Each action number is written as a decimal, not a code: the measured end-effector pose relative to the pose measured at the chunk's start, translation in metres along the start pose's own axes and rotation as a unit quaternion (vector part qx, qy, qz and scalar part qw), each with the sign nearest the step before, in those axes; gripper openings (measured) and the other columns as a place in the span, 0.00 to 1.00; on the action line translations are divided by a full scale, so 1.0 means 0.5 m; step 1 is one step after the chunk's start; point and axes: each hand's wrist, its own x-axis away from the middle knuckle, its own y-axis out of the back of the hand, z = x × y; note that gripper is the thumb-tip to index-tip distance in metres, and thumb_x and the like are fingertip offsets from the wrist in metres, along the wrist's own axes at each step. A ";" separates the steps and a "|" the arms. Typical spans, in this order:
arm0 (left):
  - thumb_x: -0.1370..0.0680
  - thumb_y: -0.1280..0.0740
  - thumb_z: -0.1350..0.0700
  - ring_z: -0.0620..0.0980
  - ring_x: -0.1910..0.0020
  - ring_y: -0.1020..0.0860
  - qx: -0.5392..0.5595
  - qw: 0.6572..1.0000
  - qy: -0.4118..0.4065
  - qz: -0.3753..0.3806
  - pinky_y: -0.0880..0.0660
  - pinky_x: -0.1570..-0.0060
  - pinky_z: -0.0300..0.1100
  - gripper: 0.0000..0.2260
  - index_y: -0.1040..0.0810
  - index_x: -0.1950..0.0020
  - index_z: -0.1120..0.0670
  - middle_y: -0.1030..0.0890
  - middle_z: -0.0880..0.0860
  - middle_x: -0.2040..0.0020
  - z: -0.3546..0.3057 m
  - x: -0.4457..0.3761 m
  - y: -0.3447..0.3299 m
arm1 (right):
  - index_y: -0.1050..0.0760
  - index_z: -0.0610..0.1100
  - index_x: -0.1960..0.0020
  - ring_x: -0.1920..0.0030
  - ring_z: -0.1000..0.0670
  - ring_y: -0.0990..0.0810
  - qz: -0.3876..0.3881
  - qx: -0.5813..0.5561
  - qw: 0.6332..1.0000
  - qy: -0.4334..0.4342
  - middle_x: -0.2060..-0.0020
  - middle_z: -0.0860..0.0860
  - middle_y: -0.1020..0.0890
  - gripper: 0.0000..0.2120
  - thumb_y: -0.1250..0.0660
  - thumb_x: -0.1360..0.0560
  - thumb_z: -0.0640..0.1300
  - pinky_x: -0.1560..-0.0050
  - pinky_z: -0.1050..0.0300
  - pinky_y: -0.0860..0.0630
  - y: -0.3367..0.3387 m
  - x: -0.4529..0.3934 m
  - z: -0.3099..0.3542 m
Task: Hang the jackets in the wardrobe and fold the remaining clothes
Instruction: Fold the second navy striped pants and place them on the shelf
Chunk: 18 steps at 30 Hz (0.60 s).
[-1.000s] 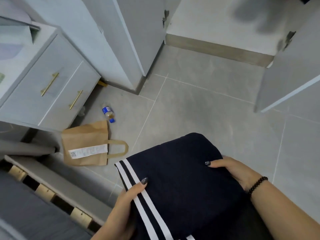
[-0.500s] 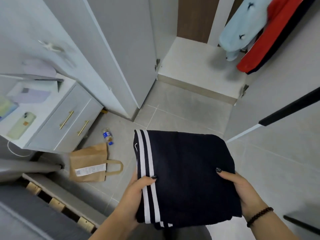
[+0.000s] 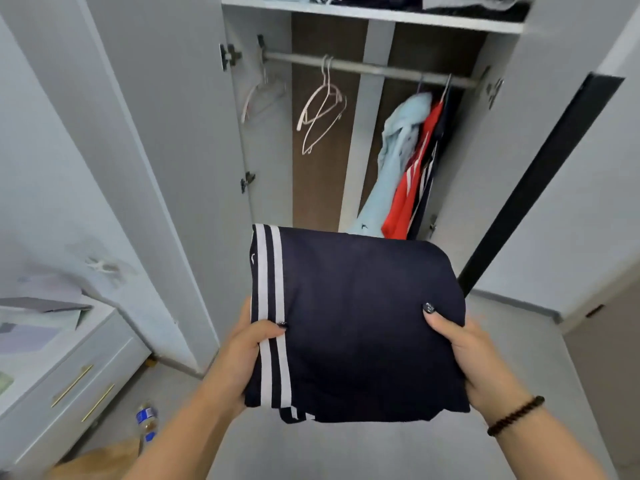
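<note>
A folded navy garment [image 3: 356, 317] with two white stripes along its left side is held flat in front of the open wardrobe [image 3: 377, 133]. My left hand [image 3: 242, 351] grips its striped left edge, thumb on top. My right hand [image 3: 467, 355] grips its right edge, thumb on top, a dark bead bracelet on the wrist. Inside the wardrobe a light blue jacket [image 3: 398, 143] and a red jacket [image 3: 415, 174] hang at the right end of the rail [image 3: 367, 69]. Empty white hangers [image 3: 322, 105] hang further left.
Folded clothes lie on the top shelf [image 3: 374, 12]. Both wardrobe doors [image 3: 166, 133] stand open on either side. A white drawer unit [image 3: 69, 375] with gold handles stands at lower left. On the floor beside it lie a small bottle [image 3: 147, 417] and a brown paper bag [image 3: 100, 462].
My view has swung up from the floor to the wardrobe interior. Both hands have lifted the folded navy garment higher and toward the wardrobe, keeping the same grip.
</note>
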 end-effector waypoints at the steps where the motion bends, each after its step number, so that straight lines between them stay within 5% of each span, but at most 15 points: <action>1: 0.34 0.33 0.58 0.56 0.49 0.16 -0.009 1.000 -0.008 0.002 0.19 0.60 0.48 0.24 0.24 0.39 0.40 0.16 0.52 0.45 -0.024 -0.007 -0.010 | 0.23 0.53 0.38 0.48 0.46 0.16 -0.003 0.013 1.000 0.027 0.45 0.51 0.16 0.24 0.26 0.34 0.50 0.59 0.54 0.18 -0.002 0.002 0.028; 8: 0.34 0.31 0.58 0.55 0.58 0.15 -0.045 0.994 -0.094 0.016 0.20 0.67 0.45 0.20 0.22 0.43 0.48 0.14 0.54 0.53 -0.202 -0.065 -0.078 | 0.26 0.62 0.41 0.49 0.55 0.16 -0.010 0.068 0.980 0.185 0.47 0.60 0.17 0.23 0.27 0.34 0.55 0.59 0.60 0.19 -0.048 -0.012 0.177; 12: 0.32 0.24 0.44 0.53 0.53 0.15 -0.068 0.988 -0.136 0.032 0.19 0.63 0.41 0.21 0.21 0.42 0.47 0.14 0.51 0.51 -0.292 -0.131 -0.095 | 0.31 0.65 0.35 0.48 0.60 0.19 -0.029 0.102 0.961 0.254 0.45 0.66 0.20 0.24 0.30 0.30 0.57 0.52 0.60 0.22 -0.092 -0.072 0.226; 18: 0.34 0.29 0.44 0.50 0.51 0.16 -0.093 0.973 -0.203 0.052 0.20 0.59 0.40 0.18 0.19 0.45 0.45 0.14 0.49 0.49 -0.417 -0.302 -0.079 | 0.29 0.64 0.39 0.51 0.62 0.18 -0.039 0.067 0.941 0.331 0.48 0.66 0.19 0.19 0.31 0.26 0.47 0.62 0.69 0.22 -0.169 -0.212 0.306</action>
